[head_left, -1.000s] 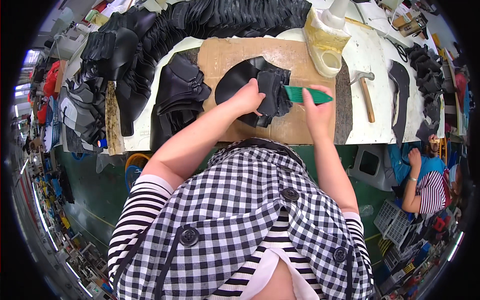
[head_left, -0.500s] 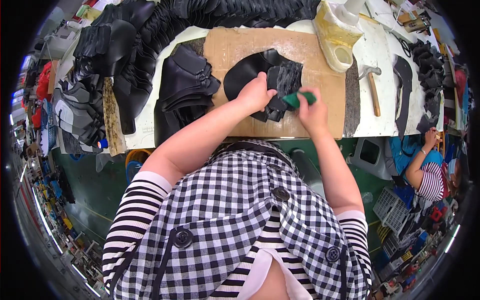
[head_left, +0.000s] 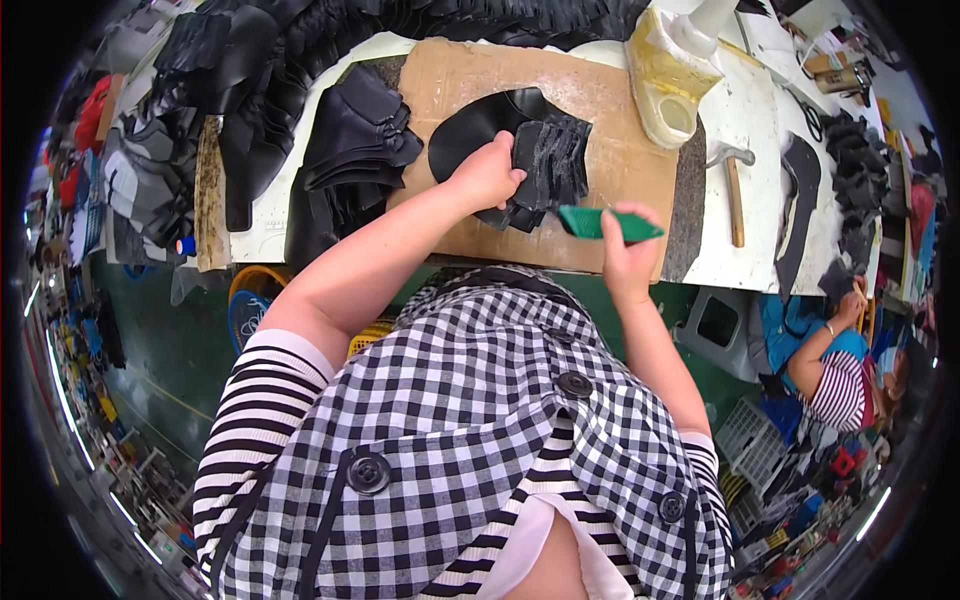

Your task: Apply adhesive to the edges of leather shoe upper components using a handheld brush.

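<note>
A fanned stack of black leather pieces (head_left: 552, 165), with rough greyish edges along its right part, lies on a sheet of brown cardboard (head_left: 625, 100). My left hand (head_left: 484, 178) is closed at the stack's left part, its thumb and fingers gripping and pressing it. Just right of and nearer than the stack, my right hand (head_left: 628, 262) holds a flat green brush-like tool (head_left: 590, 223) with a dark left end. The tool is apart from the leather and slightly blurred. Its exact kind is hard to make out.
More black leather pieces (head_left: 355, 130) lie left of the cardboard and along the table's far side. A yellowish glue-stained container (head_left: 665, 75) stands at the cardboard's far right corner. A hammer (head_left: 737, 200) and scissors (head_left: 805, 115) lie further right. Another person (head_left: 835, 370) sits at the right.
My right hand has drawn the green tool off the stack, toward me and slightly right. My left hand stays on the leather. The whole view has shifted a little.
</note>
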{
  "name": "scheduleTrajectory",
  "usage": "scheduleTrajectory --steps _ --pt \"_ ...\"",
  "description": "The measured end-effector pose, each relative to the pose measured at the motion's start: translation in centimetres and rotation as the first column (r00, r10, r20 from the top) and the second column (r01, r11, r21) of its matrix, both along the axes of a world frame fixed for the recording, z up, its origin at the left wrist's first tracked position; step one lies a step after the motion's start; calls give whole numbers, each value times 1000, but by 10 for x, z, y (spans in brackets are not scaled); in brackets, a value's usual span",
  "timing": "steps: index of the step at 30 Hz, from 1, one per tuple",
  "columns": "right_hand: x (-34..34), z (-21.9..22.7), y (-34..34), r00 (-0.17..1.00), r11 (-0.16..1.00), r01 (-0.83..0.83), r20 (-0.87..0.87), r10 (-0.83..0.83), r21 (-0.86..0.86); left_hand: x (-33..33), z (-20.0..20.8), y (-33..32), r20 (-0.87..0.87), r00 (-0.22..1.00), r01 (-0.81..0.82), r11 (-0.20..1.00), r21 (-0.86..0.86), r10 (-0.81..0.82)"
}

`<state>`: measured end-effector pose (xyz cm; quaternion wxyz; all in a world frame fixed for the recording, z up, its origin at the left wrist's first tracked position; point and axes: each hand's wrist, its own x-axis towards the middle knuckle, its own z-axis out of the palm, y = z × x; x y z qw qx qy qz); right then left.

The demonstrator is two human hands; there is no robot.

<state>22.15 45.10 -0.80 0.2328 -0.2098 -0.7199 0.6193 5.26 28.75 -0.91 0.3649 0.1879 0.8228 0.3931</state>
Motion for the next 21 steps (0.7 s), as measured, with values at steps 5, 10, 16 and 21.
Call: scheduleTrajectory --steps 5,10,16,21 --pt "-104 -5 23 997 939 -77 -6 83 336 6 11 11 -14 1000 8 996 -93 -9" --pt "-115 14 41 995 996 -7 -102 -2 -87 14 12 14 -40 997 -63 993 -96 59" --pt "-56 25 91 998 946 24 70 -2 -324 14 9 10 -38 994 -103 992 -77 101" --pt "-26 -1 104 942 407 -329 267 204 852 5 5 6 4 999 -41 999 -18 41"
